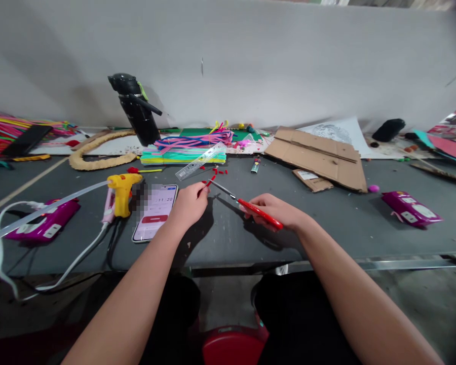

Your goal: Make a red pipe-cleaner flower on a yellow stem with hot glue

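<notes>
My left hand [189,204] is closed in a pinch on a short red pipe cleaner [212,179], whose tip sticks out past the fingers. In my right hand [275,207] is a pair of scissors [261,214] with red handles. Their blades point left and reach the red pipe cleaner; whether they touch it I cannot tell. Several small red snippets [221,172] lie on the grey table [228,238] just beyond the blade tips. Beside my left hand lies a phone [166,195] with a lit timer screen.
At left are a yellow glue gun [122,193] and a purple power strip [47,223] with cables. Behind stand a black bottle [140,114], bundled pipe cleaners [182,156] and a clear ruler [199,161]. To the right lie cardboard [315,154], a lighter [256,166] and a purple packet [410,208].
</notes>
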### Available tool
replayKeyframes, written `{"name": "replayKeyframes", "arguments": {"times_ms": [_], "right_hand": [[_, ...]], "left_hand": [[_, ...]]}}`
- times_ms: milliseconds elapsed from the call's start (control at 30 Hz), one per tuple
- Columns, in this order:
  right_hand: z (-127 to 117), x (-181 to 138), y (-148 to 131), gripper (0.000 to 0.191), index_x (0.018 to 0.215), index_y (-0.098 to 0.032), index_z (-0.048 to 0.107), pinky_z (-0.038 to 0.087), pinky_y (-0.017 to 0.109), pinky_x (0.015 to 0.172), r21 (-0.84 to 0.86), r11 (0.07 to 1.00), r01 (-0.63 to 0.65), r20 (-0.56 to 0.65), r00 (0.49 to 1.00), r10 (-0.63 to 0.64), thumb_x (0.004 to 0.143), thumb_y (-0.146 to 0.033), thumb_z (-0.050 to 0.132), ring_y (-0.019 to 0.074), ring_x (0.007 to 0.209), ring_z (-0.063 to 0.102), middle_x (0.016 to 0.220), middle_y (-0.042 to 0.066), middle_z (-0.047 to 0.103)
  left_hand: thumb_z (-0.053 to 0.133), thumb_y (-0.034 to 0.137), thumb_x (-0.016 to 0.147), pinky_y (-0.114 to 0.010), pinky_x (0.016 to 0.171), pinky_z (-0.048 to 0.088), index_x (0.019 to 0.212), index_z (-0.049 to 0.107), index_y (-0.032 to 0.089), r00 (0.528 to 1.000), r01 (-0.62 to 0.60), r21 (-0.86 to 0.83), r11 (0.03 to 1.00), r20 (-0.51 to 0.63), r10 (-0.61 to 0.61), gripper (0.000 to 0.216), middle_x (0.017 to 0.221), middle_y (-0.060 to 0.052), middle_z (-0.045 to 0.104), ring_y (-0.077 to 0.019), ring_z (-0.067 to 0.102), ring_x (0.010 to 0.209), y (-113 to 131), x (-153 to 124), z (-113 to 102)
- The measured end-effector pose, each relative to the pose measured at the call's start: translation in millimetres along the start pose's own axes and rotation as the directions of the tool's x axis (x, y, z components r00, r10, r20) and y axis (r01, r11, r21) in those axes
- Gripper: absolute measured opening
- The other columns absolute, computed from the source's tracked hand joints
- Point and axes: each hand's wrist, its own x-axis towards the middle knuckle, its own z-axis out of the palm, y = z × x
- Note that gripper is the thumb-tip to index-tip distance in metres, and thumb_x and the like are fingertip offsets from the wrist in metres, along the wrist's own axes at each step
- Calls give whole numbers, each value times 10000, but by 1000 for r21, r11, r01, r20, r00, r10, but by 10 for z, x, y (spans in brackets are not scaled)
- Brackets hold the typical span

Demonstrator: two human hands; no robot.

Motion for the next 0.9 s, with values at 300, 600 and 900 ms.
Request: {"name": "replayKeyframes", "arguments": {"times_ms": [300, 600, 900], "right_hand": [[-11, 13, 28, 523, 774, -136, 640, 283, 223, 370, -6, 1000, -2, 5, 1000, 2, 805, -655, 699, 71, 418, 380, 555, -33, 492], [-5, 13, 17, 536, 748, -145, 624, 271, 218, 389, -41, 999, 11, -1, 1000, -11, 815, -674, 679, 70, 432, 390, 561, -28, 497], [-38, 72, 2, 528, 686, -173, 568, 283, 199, 323, 44, 997, -68, 45, 997, 67, 748, -661, 760, 63, 356, 363, 481, -59, 449]], "left_hand": [[452, 304, 942, -316, 688, 350, 699, 582, 221, 1000, 1, -6, 1000, 7, -1, 288, 746, -34, 675, -212, 595, 757, 7, -7, -6], [449, 292, 943, -319, 664, 330, 681, 563, 223, 1000, 11, 18, 1000, 6, -11, 294, 736, -34, 668, -211, 587, 735, 12, -10, -1], [460, 338, 965, -335, 709, 384, 805, 641, 223, 999, 30, 50, 998, 10, -30, 268, 868, -64, 740, -235, 640, 787, -50, -28, 7]]}}
